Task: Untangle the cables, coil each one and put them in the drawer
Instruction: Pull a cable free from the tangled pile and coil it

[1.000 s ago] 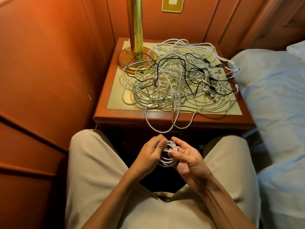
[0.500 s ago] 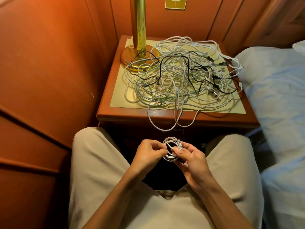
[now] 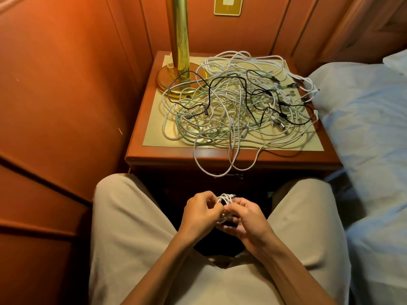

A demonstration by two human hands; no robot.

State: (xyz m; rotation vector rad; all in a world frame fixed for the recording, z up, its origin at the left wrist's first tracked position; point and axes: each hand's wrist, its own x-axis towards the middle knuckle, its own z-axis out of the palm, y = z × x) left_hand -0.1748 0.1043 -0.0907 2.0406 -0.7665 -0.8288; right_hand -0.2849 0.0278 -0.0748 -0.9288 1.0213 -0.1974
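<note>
Partly hidden white coil [image 3: 224, 200], pinched between both hands, left [image 3: 201, 213], right [image 3: 247, 219], drawer front in shadow

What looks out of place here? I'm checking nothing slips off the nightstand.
Two white loops from the tangled cable pile droop over the nightstand front edge, hanging in front of it. Otherwise nothing stands out.

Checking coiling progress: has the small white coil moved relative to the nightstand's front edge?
No clear move: the white coil stays in both hands, just below the nightstand front edge.
</note>
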